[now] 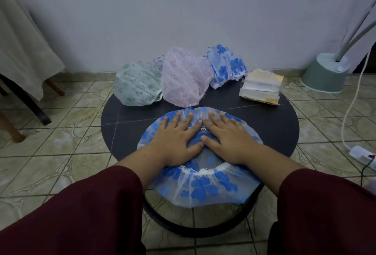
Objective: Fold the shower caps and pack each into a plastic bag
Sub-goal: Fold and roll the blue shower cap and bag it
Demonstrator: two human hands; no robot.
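Observation:
A blue-flowered shower cap [203, 187] lies spread flat on the near half of the round dark table [270, 120], its elastic opening facing up and its near edge hanging over the table's rim. My left hand [177, 136] and my right hand [227, 136] press flat on it side by side, fingers straight, thumbs touching at the middle. Behind stand three puffed caps: a green-patterned cap [138, 85], a pink-patterned cap [185, 77] and a second blue-flowered cap [225, 65]. A packed clear plastic bag with a yellowish folded cap [261, 86] lies at the table's far right.
A purple cap edge [158, 60] peeks out behind the pink one. On the tiled floor stand a lamp base [325, 73] at the right, a white cord and power strip [361, 153], and a cloth-covered table with wooden legs [24, 55] at the left.

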